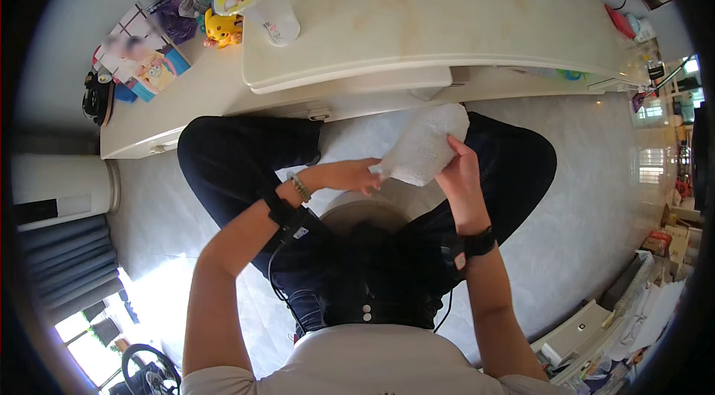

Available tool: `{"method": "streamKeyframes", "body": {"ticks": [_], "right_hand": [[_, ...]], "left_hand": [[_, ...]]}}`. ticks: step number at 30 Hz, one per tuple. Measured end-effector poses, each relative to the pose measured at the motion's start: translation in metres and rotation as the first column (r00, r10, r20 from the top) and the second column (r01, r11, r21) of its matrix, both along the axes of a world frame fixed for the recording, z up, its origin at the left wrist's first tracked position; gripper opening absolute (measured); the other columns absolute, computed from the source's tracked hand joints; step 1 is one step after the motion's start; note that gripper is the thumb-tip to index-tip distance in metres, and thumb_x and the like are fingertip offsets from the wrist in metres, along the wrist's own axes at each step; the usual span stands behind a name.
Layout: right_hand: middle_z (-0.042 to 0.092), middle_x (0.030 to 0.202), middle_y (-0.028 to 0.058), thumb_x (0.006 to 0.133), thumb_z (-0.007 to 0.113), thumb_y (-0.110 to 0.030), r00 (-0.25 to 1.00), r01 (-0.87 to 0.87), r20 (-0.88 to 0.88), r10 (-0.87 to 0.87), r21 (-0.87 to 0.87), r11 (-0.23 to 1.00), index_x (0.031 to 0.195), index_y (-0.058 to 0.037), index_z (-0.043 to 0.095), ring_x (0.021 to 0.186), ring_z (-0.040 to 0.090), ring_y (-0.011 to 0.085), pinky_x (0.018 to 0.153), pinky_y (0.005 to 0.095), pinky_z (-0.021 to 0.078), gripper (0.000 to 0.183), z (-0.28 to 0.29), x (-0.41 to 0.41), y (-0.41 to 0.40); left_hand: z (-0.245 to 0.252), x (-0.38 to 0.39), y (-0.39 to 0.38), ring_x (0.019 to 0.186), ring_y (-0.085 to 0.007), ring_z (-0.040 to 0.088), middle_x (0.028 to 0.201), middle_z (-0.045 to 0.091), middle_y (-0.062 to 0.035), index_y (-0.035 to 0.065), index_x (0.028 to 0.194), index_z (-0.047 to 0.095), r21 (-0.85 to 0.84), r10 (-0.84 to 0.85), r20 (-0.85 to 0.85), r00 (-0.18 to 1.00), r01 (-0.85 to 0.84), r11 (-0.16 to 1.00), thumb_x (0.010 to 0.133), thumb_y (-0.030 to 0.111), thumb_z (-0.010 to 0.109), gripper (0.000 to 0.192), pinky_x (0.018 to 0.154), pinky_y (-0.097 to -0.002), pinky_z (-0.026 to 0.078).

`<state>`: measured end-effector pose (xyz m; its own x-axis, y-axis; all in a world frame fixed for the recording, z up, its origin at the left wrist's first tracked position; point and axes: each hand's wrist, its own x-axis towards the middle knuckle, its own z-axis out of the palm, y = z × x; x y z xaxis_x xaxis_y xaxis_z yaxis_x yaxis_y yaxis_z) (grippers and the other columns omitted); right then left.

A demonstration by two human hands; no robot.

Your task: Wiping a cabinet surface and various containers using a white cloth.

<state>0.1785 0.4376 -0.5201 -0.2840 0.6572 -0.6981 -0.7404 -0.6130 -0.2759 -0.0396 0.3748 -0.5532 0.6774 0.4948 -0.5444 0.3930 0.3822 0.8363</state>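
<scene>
A white, rough-textured bundle [425,143], perhaps cloth or wrapped foam, is held in the air between my knees, below the desk edge. My right hand [461,169] grips its right side, thumb on the front face. At the bundle's lower left tip, my left hand [366,174] is at a small translucent piece, its fingers partly spread; whether they pinch that piece cannot be told. A bracelet is on my left wrist, and dark straps are on both forearms.
A cream desk [447,21] curves across the front, with a lidded plastic cup [273,15] near its left edge. Left of it are a yellow figurine [222,29] and a photo print [145,63]. A white cabinet drawer [575,333] and piled items lie at lower right.
</scene>
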Motion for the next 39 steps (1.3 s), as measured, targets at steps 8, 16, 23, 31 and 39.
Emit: {"method": "streamKeyframes", "body": {"ticks": [8, 16, 23, 31, 39], "right_hand": [[0.048, 0.117, 0.0125, 0.085, 0.041, -0.014, 0.987, -0.028, 0.162, 0.013, 0.091, 0.995, 0.114, -0.0012, 0.045, 0.11, 0.046, 0.0276, 0.094, 0.0434, 0.0365, 0.032, -0.028, -0.029, 0.078], [0.055, 0.107, 0.0082, 0.086, 0.047, -0.024, 0.939, -0.325, 0.194, 0.283, 0.244, 0.913, 0.11, -0.0073, 0.048, 0.099, 0.054, 0.0225, 0.081, 0.0392, 0.0449, 0.03, -0.053, -0.107, 0.055], [0.053, 0.098, 0.0052, 0.084, 0.052, -0.015, 0.969, -0.143, 0.242, 0.043, 0.414, 0.899, 0.109, -0.0075, 0.042, 0.084, 0.054, 0.0148, 0.068, 0.0306, 0.0469, 0.029, -0.053, -0.172, 0.019], [0.051, 0.104, 0.0077, 0.086, 0.049, -0.012, 0.914, -0.109, 0.403, -0.055, 0.374, 0.921, 0.111, -0.005, 0.04, 0.096, 0.052, 0.0162, 0.078, 0.0296, 0.047, 0.027, -0.046, -0.152, 0.025], [0.055, 0.1, 0.0077, 0.085, 0.052, -0.012, 0.891, 0.046, 0.39, -0.231, 0.429, 0.902, 0.106, -0.003, 0.046, 0.09, 0.055, 0.0162, 0.078, 0.0292, 0.0465, 0.024, -0.057, -0.068, 0.064]], "left_hand": [[-0.01, -0.004, 0.033, 0.095, -0.0201, 0.056, 0.109, 0.057, -0.0108, 0.0072, 0.132, 0.032, -0.185, 0.005, 0.076, 0.997, 0.009, 0.983, 0.092, 0.047, 0.026, 0.057, 0.084, -0.035, 0.041], [-0.028, -0.011, 0.035, 0.077, -0.0148, 0.059, 0.096, 0.06, -0.0108, -0.0024, 0.109, 0.051, -0.005, 0.614, 0.374, 0.696, -0.66, 0.751, 0.089, 0.035, 0.045, 0.043, 0.07, -0.0288, 0.047], [-0.027, -0.043, 0.015, 0.058, -0.01, 0.053, 0.07, 0.058, -0.0042, 0.0006, 0.084, 0.054, 0.223, 0.946, 0.27, 0.181, -0.967, 0.121, 0.09, 0.021, 0.044, 0.024, 0.051, -0.0237, 0.043], [-0.051, -0.019, 0.04, 0.078, -0.0111, 0.053, 0.09, 0.054, -0.0059, 0.0018, 0.108, 0.044, 0.218, 0.926, 0.254, 0.28, -0.949, 0.228, 0.093, 0.028, 0.036, 0.031, 0.061, -0.0242, 0.044], [-0.049, 0.031, 0.084, 0.081, -0.0171, 0.054, 0.093, 0.052, -0.01, -0.0011, 0.105, 0.041, 0.214, 0.778, 0.257, 0.573, -0.819, 0.532, 0.091, 0.031, 0.042, 0.035, 0.058, -0.0289, 0.047]]}}
